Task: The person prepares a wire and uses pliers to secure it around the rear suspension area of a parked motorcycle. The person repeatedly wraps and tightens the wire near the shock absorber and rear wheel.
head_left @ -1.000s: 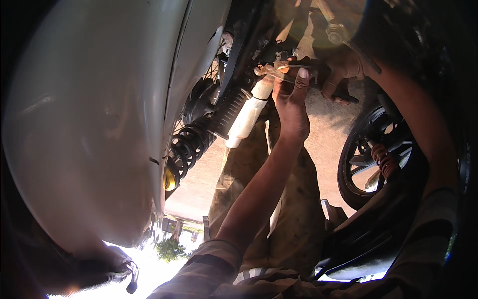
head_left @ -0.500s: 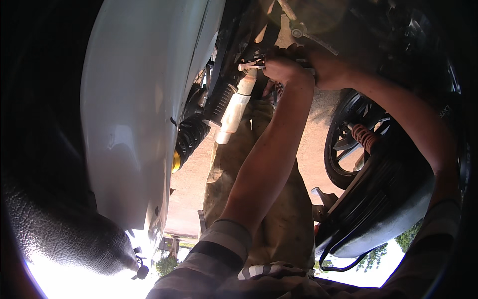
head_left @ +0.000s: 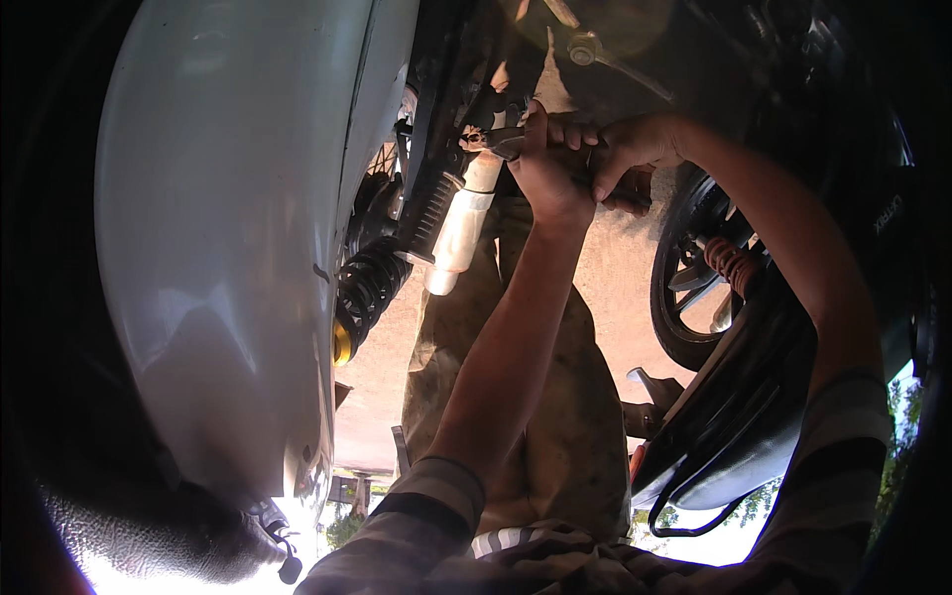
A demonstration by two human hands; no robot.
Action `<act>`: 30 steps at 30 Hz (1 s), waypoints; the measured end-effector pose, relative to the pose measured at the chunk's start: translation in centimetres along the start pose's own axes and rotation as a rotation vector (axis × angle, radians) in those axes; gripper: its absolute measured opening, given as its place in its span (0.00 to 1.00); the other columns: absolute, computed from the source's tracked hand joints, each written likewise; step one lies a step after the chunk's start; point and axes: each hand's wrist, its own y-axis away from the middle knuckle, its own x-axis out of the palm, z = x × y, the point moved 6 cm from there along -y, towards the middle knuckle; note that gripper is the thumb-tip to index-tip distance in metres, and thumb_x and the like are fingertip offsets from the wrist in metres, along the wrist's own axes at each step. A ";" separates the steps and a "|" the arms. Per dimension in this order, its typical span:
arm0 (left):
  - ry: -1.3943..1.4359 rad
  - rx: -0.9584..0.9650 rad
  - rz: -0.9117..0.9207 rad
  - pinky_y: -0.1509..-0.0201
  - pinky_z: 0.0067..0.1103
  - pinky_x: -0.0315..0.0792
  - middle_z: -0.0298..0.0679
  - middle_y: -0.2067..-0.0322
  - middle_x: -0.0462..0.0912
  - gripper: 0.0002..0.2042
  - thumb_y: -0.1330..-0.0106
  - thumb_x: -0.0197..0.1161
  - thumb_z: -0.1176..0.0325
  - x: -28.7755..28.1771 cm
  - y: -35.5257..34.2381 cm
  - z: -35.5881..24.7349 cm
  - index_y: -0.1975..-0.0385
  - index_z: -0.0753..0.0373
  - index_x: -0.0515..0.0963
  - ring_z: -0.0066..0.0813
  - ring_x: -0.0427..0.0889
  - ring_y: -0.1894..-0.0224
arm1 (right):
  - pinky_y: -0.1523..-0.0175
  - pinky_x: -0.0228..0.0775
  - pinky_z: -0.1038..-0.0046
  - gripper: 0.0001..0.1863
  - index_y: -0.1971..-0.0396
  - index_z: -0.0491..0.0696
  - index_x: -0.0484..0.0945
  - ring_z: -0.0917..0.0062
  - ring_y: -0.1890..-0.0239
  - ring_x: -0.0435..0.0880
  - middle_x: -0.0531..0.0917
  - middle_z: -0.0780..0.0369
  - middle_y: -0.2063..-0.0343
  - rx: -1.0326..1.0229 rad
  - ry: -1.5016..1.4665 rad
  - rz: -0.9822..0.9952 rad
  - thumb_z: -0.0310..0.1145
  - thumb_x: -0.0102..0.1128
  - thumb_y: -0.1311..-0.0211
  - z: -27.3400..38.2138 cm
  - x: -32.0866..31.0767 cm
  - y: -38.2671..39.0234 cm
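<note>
My left hand (head_left: 551,169) is closed around a dark metal tool (head_left: 504,142) that looks like pliers. The tool's front end points left, beside a small reddish-brown part (head_left: 473,139) on the motorcycle's underside. My right hand (head_left: 635,159) is close against the left one, its thumb and fingers curled together. Something dark shows between those fingers, but its kind is hidden. Just below the tool is a pale, worn exhaust silencer (head_left: 459,233), slanting down to the left, with a ribbed dark footpeg (head_left: 431,218) next to it.
A large white body panel (head_left: 218,258) fills the left, with a black coil spring (head_left: 372,283) beside it. A second motorcycle stands at right, showing its wheel (head_left: 684,327) and red spring (head_left: 729,260). A rod with a round metal end (head_left: 583,50) crosses the top.
My hands have shifted slightly down and spread a little apart, so more of the fingers shows. The view has turned slightly, and the white panel sits farther left.
</note>
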 end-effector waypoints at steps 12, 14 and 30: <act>-0.370 0.136 -0.392 0.57 0.27 0.73 0.37 0.67 0.81 0.17 0.22 0.56 0.57 1.9 1.0 -1.1 0.59 0.68 0.76 0.29 0.77 0.67 | 0.51 0.82 0.58 0.20 0.56 0.47 0.81 0.57 0.56 0.88 0.87 0.53 0.60 -0.254 1.019 -1.164 0.41 0.69 0.47 2.3 -0.1 2.5; -0.764 0.148 -0.307 0.47 0.27 0.74 0.42 0.54 0.82 0.18 0.24 0.60 0.58 -2.8 4.2 -2.7 0.52 0.70 0.76 0.30 0.80 0.54 | 0.52 0.82 0.58 0.21 0.54 0.48 0.83 0.57 0.57 0.88 0.88 0.53 0.61 -0.388 1.048 -1.208 0.41 0.68 0.46 2.2 -0.9 2.0; -2.323 0.547 -0.275 0.58 0.41 0.80 0.54 0.67 0.87 0.37 0.53 0.82 0.46 -10.7 12.1 -15.8 0.55 0.74 0.77 0.52 0.88 0.64 | 0.46 0.80 0.63 0.26 0.43 0.51 0.79 0.64 0.50 0.86 0.86 0.56 0.55 -0.229 1.227 -1.236 0.41 0.69 0.42 3.6 -2.6 2.8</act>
